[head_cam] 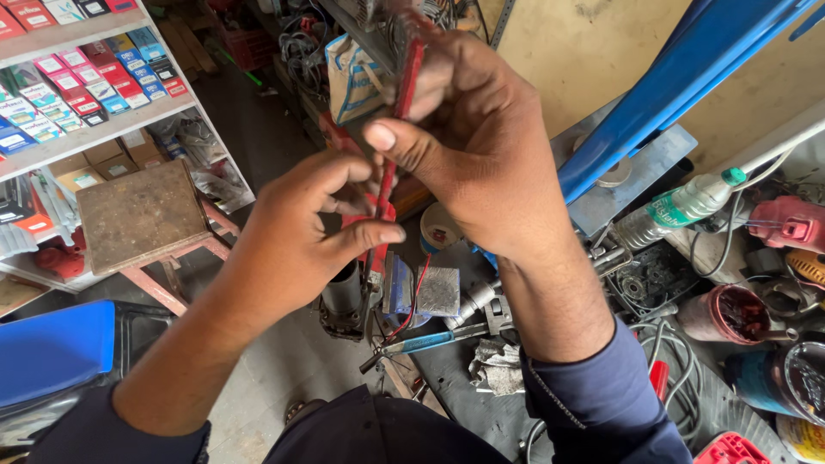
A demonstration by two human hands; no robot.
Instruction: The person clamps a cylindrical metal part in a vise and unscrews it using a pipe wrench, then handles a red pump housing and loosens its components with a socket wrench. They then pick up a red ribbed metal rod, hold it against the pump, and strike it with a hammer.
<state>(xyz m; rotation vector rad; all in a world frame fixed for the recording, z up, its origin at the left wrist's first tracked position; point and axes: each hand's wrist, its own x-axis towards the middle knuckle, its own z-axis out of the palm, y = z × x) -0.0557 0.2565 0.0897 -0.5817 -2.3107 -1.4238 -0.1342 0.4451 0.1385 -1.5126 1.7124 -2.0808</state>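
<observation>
both gripping the thin red strip (397,129) held up over the cluttered bench (481,378), right hand (481,146) pinching the far end, left hand (301,232) clamped low near the motor part (344,296), better kept taut and steady, thumbs close.

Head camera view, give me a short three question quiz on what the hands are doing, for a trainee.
1. True or false: both hands grip the same red wire.
2. Which hand is higher on the wire? A) left hand B) right hand
3. What lies on the bench just below the hands, a blue-handled pliers or a hammer?

Key: 1 true. 2 B, the right hand pinches it near the top while the left holds it lower down. 3 the blue-handled pliers, beside a small metal motor part.
</observation>
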